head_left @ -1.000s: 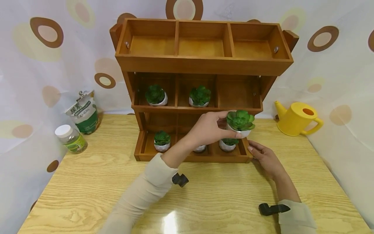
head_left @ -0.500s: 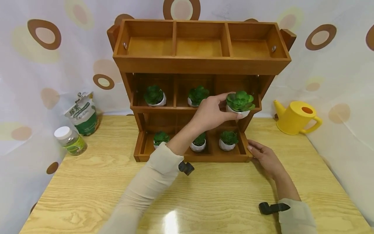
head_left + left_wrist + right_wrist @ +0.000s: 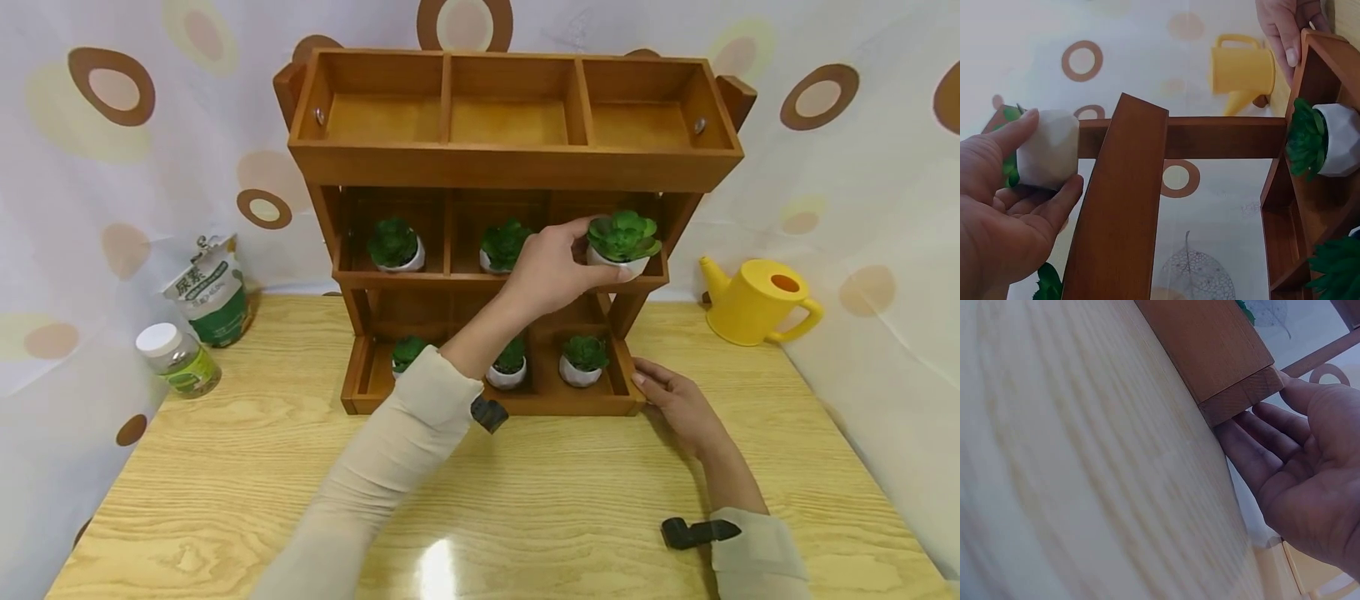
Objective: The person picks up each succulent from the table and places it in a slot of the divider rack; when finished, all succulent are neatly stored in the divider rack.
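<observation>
My left hand (image 3: 551, 268) grips a green succulent in a white pot (image 3: 624, 239) between thumb and fingers. In the head view it overlaps the right compartment of the middle tier of a three-tier wooden shelf (image 3: 517, 169). In the left wrist view the white pot (image 3: 1050, 150) is tipped sideways in the picture, beside a shelf board. My right hand (image 3: 678, 408) touches the lower right end of the shelf. In the right wrist view its fingers lie against the end board (image 3: 1241, 397), thumb at the corner.
Succulents stand in the middle tier's left (image 3: 395, 244) and centre (image 3: 504, 246) compartments, and several in the bottom tier, such as the right one (image 3: 583, 361). A yellow watering can (image 3: 759, 304) is at right. A clear jar (image 3: 180, 360) and a green-white pouch (image 3: 213, 292) stand left.
My left hand has raised the potted succulent from in front of the bottom tier to the middle tier's right compartment. My right hand stays at the shelf's lower right end.
</observation>
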Demonstrator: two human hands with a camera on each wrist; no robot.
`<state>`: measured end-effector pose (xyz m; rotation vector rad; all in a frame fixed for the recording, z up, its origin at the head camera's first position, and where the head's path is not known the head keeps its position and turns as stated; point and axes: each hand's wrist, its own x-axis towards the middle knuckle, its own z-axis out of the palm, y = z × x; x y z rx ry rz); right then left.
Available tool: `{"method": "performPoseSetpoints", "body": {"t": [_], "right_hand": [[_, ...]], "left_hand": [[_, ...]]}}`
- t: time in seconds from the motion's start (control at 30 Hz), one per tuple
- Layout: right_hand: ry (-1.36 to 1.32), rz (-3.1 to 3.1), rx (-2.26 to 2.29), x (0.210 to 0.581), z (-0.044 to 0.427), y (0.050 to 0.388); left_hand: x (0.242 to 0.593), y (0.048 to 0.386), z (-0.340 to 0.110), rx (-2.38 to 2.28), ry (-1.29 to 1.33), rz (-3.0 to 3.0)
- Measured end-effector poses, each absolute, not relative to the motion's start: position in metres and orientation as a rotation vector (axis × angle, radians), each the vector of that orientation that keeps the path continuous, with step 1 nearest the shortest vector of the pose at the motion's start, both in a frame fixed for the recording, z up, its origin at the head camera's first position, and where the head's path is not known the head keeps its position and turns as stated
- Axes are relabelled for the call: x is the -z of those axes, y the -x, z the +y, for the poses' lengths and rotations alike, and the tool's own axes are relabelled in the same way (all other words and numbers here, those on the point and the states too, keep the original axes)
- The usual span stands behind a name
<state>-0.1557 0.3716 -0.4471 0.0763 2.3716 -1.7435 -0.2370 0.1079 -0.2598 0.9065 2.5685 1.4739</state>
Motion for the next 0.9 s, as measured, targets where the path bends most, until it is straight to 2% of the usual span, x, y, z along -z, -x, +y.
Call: {"method": "performPoseSetpoints", "body": {"t": [0.47,0.9], "right_hand": [[-0.099,2.39,1.704,0.449,0.372,0.156],[-0.106,2.398,1.678,0.448,0.373,0.156]], "left_hand": [[0.253,0.254,0.133,-1.209,-0.886,2.692],[0.253,0.251,0.152,-0.944,-0.895,2.819]]}}
